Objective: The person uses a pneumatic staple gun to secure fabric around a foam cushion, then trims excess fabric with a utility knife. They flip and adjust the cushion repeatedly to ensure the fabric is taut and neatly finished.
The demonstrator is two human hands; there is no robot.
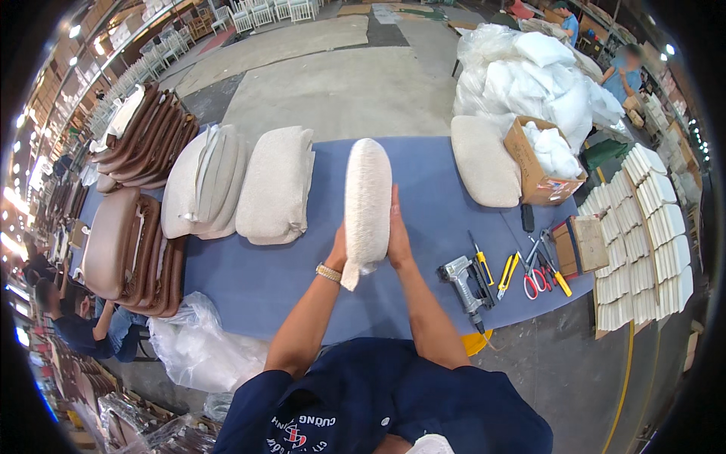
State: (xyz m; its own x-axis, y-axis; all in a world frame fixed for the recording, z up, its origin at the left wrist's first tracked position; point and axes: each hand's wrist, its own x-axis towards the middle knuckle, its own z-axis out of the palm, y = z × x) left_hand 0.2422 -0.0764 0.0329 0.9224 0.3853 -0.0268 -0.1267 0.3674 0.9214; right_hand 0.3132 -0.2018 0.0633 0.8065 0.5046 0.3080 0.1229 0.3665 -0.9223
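Both hands flat, fingers straight, pressed vs. the beige seat cushion (367, 200): left hand (338, 256) & right hand (397, 234) clamped it edge-up over the blue table (302, 272). Staple gun (465, 281) lay right of cushion; concrete floor (340, 83) beyond.

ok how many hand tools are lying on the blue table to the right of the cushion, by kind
staple gun: 1
yellow utility knife: 1
yellow-handled pliers: 1
red-handled scissors: 1
Total: 4
More small tools lie among the scissors, too tangled to sort. Both hands, left and right, press the upright cushion between them, over the table.
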